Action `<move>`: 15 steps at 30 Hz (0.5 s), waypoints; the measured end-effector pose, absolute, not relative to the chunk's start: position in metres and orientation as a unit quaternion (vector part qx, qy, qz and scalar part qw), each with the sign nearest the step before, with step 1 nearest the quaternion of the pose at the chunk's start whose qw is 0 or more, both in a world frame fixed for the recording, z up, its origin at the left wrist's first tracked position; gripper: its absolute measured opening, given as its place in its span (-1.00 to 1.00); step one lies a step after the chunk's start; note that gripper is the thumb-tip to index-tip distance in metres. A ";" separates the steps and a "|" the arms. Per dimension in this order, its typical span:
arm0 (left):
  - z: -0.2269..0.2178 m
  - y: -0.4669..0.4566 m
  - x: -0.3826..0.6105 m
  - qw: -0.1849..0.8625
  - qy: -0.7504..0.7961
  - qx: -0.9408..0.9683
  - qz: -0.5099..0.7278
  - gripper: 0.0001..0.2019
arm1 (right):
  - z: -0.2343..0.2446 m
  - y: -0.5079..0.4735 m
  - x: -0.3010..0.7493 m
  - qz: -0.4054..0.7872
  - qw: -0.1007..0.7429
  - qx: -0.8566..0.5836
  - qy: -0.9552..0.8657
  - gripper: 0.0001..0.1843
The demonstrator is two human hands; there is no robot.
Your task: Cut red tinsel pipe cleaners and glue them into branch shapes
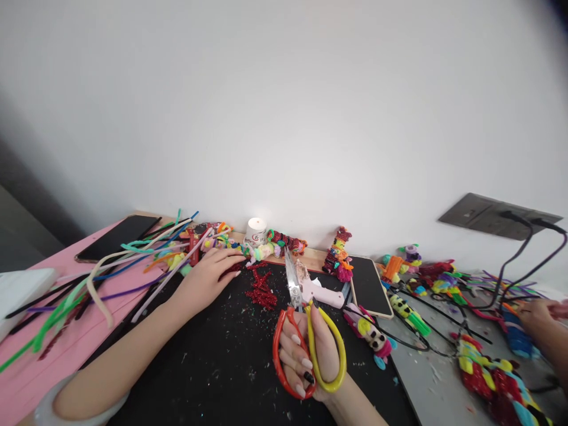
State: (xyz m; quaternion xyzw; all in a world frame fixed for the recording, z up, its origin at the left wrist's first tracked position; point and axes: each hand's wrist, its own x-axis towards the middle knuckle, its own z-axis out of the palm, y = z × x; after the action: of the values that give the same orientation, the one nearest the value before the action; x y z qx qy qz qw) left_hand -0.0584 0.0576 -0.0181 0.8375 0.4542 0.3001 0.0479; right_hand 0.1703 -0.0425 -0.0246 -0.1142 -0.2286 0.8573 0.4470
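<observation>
My right hand (pixel 302 355) is wrapped round the handles of a pair of scissors (pixel 328 331), one loop red and the other yellow. The metal blades point up and away from me and look nearly together. On the left, my left hand (pixel 213 278) lies palm down with its fingers stretched out. Its fingertips are at some dark red tinsel, partly hidden beneath them. A small pile of shiny red tinsel pieces (pixel 262 290) lies between my hands on the black mat (pixel 199 361). Behind the scissors rests a pale pink glue gun (pixel 322 294).
Pipe cleaners (pixel 128 260) and a dark phone (pixel 118 236) lie at the left. A paper cup (pixel 256 232) and a pipe-cleaner figure (pixel 339 254) stand by the wall. Another phone (pixel 368 287) lies right. Another person's hand (pixel 539 316) is far right, near cables (pixel 510 266).
</observation>
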 end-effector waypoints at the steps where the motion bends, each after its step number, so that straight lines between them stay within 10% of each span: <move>1: -0.019 0.058 -0.056 0.053 0.441 0.846 0.294 -0.70 | -0.025 -0.042 0.170 0.857 0.446 -0.115 -0.230 -0.27; 15: -0.027 0.072 -0.031 0.078 0.452 0.822 0.336 -0.76 | -0.025 -0.043 0.170 0.851 0.446 -0.130 -0.247 -0.29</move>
State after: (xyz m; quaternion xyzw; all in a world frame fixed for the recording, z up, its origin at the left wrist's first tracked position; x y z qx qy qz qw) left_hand -0.0313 0.0725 -0.0265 0.8223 0.4523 0.3364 0.0780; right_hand 0.1696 -0.0435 -0.0247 -0.1295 -0.2465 0.8509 0.4455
